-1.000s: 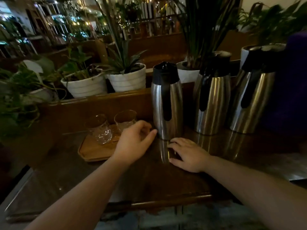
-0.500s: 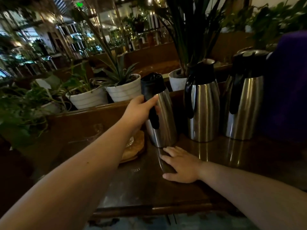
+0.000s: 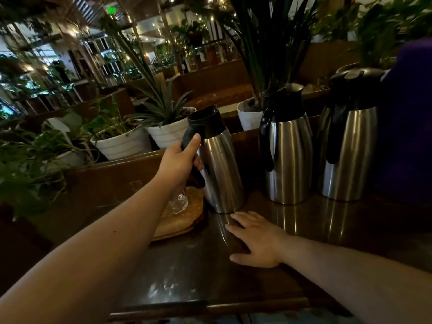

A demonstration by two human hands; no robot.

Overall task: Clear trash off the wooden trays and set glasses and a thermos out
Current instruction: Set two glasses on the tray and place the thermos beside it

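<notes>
A steel thermos [image 3: 219, 169] with a black lid and handle stands on the dark table, leaning to the left. My left hand [image 3: 180, 162] is wrapped around its black handle. Beside it on the left lies a wooden tray [image 3: 184, 220] holding a clear glass [image 3: 178, 203], mostly hidden behind my left arm. A second glass [image 3: 135, 184] shows faintly past the arm. My right hand [image 3: 254, 239] rests flat on the table, fingers spread, just in front of the thermos base.
Two more steel thermoses [image 3: 288, 157] [image 3: 348, 146] stand to the right along a wooden ledge [image 3: 112, 164]. White plant pots [image 3: 124, 143] [image 3: 170, 132] sit behind the ledge. A dark purple shape [image 3: 406, 118] fills the far right. The table's front edge [image 3: 210, 307] is near me.
My left hand rose from beside the tray to the thermos handle and closed around it; the thermos now tilts left. My right hand stayed flat on the table.
</notes>
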